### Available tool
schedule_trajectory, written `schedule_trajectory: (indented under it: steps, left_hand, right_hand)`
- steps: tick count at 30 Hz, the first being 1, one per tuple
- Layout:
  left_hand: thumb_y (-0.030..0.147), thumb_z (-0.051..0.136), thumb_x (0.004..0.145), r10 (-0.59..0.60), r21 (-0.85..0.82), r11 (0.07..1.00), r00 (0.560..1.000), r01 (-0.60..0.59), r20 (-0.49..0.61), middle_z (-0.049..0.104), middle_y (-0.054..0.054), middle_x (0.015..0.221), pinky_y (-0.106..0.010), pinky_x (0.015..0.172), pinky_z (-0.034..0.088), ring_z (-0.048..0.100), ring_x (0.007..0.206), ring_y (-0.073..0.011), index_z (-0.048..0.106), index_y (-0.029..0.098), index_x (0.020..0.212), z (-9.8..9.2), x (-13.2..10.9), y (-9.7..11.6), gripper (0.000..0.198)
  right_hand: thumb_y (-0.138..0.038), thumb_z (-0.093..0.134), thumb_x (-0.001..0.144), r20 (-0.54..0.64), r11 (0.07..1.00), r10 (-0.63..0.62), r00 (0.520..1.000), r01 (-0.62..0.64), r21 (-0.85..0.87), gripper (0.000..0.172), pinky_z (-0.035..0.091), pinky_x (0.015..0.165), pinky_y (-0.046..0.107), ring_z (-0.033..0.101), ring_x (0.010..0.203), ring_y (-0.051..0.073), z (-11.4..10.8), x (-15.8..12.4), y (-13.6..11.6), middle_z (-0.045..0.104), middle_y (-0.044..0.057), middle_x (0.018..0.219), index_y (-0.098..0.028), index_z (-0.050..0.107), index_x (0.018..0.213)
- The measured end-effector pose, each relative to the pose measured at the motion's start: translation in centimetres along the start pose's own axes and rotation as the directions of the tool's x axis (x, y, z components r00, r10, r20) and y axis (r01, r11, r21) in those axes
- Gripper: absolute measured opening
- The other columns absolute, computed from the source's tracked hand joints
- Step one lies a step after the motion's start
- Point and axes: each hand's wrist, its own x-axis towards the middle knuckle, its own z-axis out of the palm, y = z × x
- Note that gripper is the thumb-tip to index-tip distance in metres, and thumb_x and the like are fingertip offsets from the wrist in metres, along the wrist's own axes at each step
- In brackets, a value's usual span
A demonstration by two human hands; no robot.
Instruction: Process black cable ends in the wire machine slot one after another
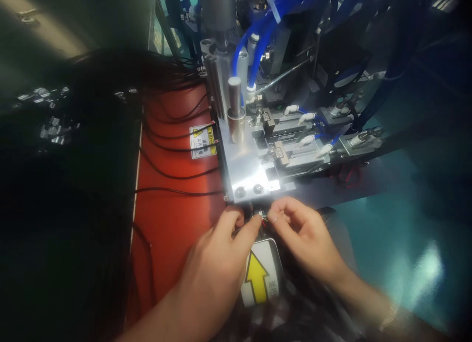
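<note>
Close together at the machine's front edge, both hands meet around a small white connector with thin coloured wires. My left hand is closed, its thumb and fingers pinched by the connector's left side; a dark cable seems to run under the thumb. From the right, my right hand pinches at the wire ends with thumb and index finger. Just beyond them is a shiny metal block with two bolts. Below the hands sits a white label with a yellow arrow.
Black cables cross the red surface on the left, beside a warning label. Pneumatic fittings and blue hoses rise beyond the block. A dark area with shiny small parts lies far left.
</note>
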Motion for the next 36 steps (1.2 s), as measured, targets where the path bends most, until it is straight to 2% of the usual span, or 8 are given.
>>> schedule_trajectory:
  steps: [9, 13, 17, 24, 30, 36]
  left_hand:
    - [0.014, 0.037, 0.092, -0.007, 0.005, 1.0, 1.0, 0.007, -0.015, 0.059, -0.006, 0.086, -0.017, 0.051, 0.049, 0.058, 0.059, -0.0112, 0.063, 0.019, 0.112, 0.2, -0.2, -0.1, 0.033]
    - [0.014, 0.037, 0.093, -0.008, -0.005, 1.0, 1.0, 0.008, -0.003, 0.057, -0.005, 0.086, -0.018, 0.051, 0.048, 0.056, 0.059, -0.0113, 0.062, 0.019, 0.114, 0.5, -0.4, -0.2, 0.033]
    - [0.015, 0.038, 0.093, -0.054, -0.014, 0.998, 0.998, 0.054, -0.014, 0.055, -0.005, 0.09, -0.019, 0.052, 0.047, 0.055, 0.062, -0.012, 0.058, 0.023, 0.118, 1.0, -0.8, -0.2, 0.033]
    - [0.017, 0.04, 0.092, -0.063, -0.027, 0.998, 0.998, 0.062, -0.023, 0.056, -0.004, 0.091, -0.019, 0.054, 0.047, 0.056, 0.064, -0.0118, 0.058, 0.025, 0.118, 1.1, -1.0, -0.2, 0.032]
    - [0.013, 0.039, 0.091, -0.001, -0.015, 1.0, 1.0, 0.0, -0.029, 0.058, -0.005, 0.085, -0.017, 0.05, 0.049, 0.058, 0.059, -0.0108, 0.063, 0.018, 0.111, 0.4, -0.2, -0.2, 0.032]
    - [0.011, 0.04, 0.09, 0.016, -0.026, 1.0, 0.999, -0.017, -0.033, 0.059, -0.007, 0.082, -0.021, 0.049, 0.052, 0.062, 0.059, -0.0139, 0.067, 0.014, 0.108, 0.1, 0.1, 0.0, 0.032]
  right_hand:
    - [-0.033, 0.057, 0.087, 0.019, 0.999, 0.044, 0.999, -0.044, 0.02, 0.017, 0.039, 0.049, 0.022, 0.048, 0.058, 0.012, 0.0, 0.2, -0.4, 0.052, -0.001, 0.066, -0.02, 0.054, 0.076]
    - [-0.037, 0.059, 0.084, 0.091, 0.98, 0.165, 0.982, -0.174, 0.098, 0.021, 0.032, 0.044, 0.021, 0.04, 0.049, 0.009, -0.3, 0.4, -0.9, 0.046, -0.005, 0.056, -0.019, 0.053, 0.075]
    - [-0.045, 0.062, 0.083, 0.203, 0.942, 0.241, 0.949, -0.279, 0.188, 0.029, 0.033, 0.046, 0.02, 0.039, 0.044, 0.008, -0.6, 0.6, -1.1, 0.044, -0.008, 0.047, -0.018, 0.054, 0.075]
    - [-0.048, 0.062, 0.083, 0.214, 0.939, 0.235, 0.948, -0.279, 0.203, 0.033, 0.037, 0.05, 0.022, 0.043, 0.047, 0.009, -1.0, 0.4, -1.0, 0.047, -0.007, 0.048, -0.017, 0.057, 0.075]
    - [-0.043, 0.067, 0.078, 0.178, 0.925, 0.265, 0.948, -0.302, 0.23, 0.029, 0.033, 0.047, 0.02, 0.041, 0.046, 0.007, -0.9, 0.5, -1.0, 0.046, -0.008, 0.05, -0.015, 0.058, 0.074]
    - [-0.041, 0.064, 0.082, 0.19, 0.921, 0.251, 0.949, -0.295, 0.255, 0.027, 0.032, 0.048, 0.02, 0.039, 0.045, 0.006, -0.7, 0.4, -0.8, 0.045, -0.008, 0.047, -0.015, 0.058, 0.075]
